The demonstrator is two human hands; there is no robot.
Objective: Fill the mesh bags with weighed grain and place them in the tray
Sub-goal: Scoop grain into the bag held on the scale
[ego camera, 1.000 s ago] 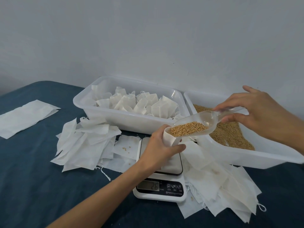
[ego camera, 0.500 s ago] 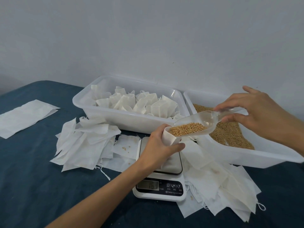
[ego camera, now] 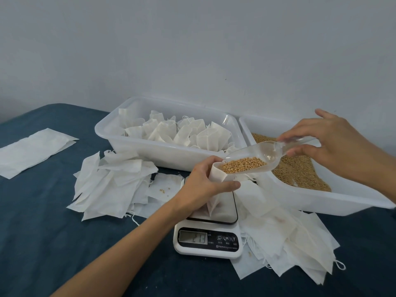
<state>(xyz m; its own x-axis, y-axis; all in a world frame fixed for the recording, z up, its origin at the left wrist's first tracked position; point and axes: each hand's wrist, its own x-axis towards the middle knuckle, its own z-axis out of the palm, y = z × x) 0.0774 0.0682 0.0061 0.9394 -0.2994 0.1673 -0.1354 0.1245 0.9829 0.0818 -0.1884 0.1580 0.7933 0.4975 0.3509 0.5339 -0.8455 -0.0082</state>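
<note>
The left hand (ego camera: 205,185) grips a mesh bag (ego camera: 216,174) round its neck, fingers and thumb curled about it so the mouth stays open, the bag's bottom resting on the plate of the scale (ego camera: 209,230) near the table's front-middle. The right hand (ego camera: 327,144) pinches the handle of a clear scoop (ego camera: 252,159), whose lip sits at the bag's mouth with grain (ego camera: 242,165) heaped at its front. To fill well, I judge the scoop should tip slowly while the left hand bears no weight on the plate, so the blurred display reads true. Behind the scale stands the tray (ego camera: 141,142) of filled bags; at the right edge is the grain bin (ego camera: 321,200). Empty bags (ego camera: 111,185) lie heaped to the scale's left, and more lie to its right.
</note>
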